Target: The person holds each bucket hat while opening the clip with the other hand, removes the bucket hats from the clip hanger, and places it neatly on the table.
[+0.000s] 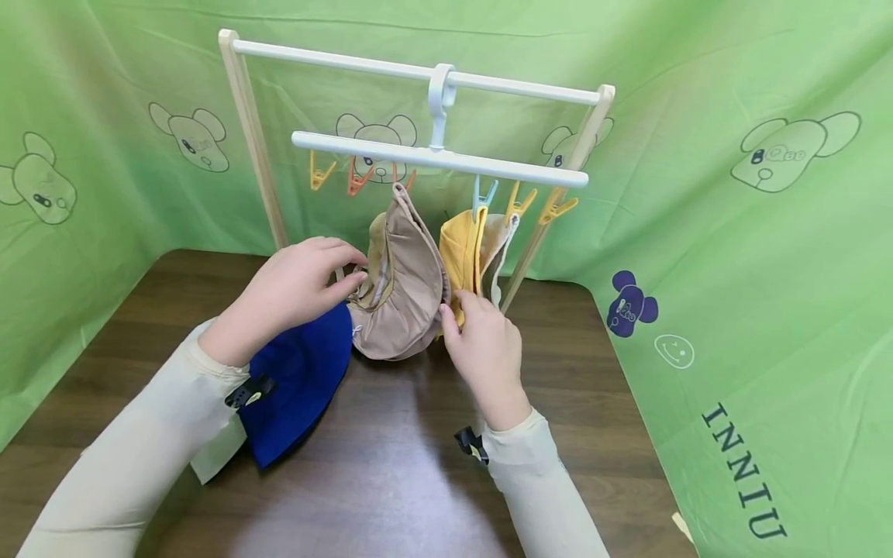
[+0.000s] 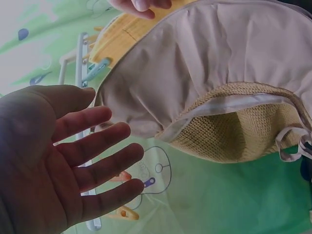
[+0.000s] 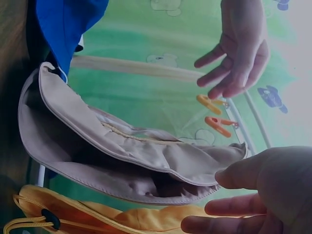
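Found the beige hat (image 1: 412, 294) hanging between left grip (image 1: 300, 283) and right grip (image 1: 486, 345), with its top up at a red clip (image 1: 410, 180) of the pale blue hanger (image 1: 502, 167) and its brim drooping close to the counter (image 1: 391, 457). Could not tell for sure whether brim and counter touched.

Saw the left grip spread, palm turned toward the hat, fingers apart and only loosely bent, holding nothing. Noted it near the hat's left side, beside the woven crown (image 2: 234, 141), with a gap showing in the right wrist view.

Saw the right grip spread too, thumb at the edge of the beige brim and fingers reaching alongside the yellow hat (image 1: 456, 244). Could not make out any pinch there, nor tell how firmly the thumb met the brim.

Found the yellow hat just right of the beige one, hanging from a blue clip (image 1: 481, 194), and a pale hat (image 1: 494, 240) behind it at a yellow clip (image 1: 518, 203). Spotted a blue hat (image 1: 300, 387) on the counter, partly under the left forearm. Saw the hanger hooked over the rod of a wooden stand (image 1: 254, 139), before a green backdrop (image 1: 698, 248).
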Motion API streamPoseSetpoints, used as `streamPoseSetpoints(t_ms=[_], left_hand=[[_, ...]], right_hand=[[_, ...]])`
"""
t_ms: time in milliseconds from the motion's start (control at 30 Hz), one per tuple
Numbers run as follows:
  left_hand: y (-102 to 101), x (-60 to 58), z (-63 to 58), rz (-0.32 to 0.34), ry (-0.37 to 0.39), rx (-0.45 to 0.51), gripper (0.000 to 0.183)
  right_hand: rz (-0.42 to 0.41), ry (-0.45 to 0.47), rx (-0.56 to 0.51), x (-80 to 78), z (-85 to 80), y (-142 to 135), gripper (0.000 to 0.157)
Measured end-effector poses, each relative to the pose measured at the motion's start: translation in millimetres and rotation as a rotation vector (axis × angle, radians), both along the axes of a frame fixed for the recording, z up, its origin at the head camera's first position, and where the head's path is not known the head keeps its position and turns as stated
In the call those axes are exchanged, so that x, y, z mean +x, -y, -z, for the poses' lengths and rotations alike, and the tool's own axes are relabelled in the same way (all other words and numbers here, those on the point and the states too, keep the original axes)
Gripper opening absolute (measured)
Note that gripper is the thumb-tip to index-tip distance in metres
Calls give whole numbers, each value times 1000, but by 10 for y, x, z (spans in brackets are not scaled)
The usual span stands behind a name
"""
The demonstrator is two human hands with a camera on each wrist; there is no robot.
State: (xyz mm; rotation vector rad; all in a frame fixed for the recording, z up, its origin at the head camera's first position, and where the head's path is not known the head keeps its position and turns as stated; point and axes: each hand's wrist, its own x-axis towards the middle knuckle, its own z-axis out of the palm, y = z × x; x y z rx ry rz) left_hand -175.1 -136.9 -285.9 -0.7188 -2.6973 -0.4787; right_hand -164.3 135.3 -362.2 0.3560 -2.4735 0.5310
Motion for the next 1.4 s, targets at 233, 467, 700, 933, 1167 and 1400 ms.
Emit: streamPoseSetpoints(t_ms=[233,467,700,933,1167,1400], left_hand=[[-102,-108,-74,-31,48,63,26],[-165,-262,-132,-44,145,119,29],[-190,-414,-244,-95,214,169,36],[-185,-550,-352,-122,251,237,35],[-197,-641,-390,-136,291,308,42],[-215,-682,-421,-165,314,362,52]], right_hand=[[-13,5,10,9,-1,14,26],[-12,20,37,-6,14,12,27],[-15,-20,68,-12,42,27,28],[-3,-50,78,-30,71,21,29],[40,-24,70,-52,96,12,35],[10,17,60,-74,102,12,39]])
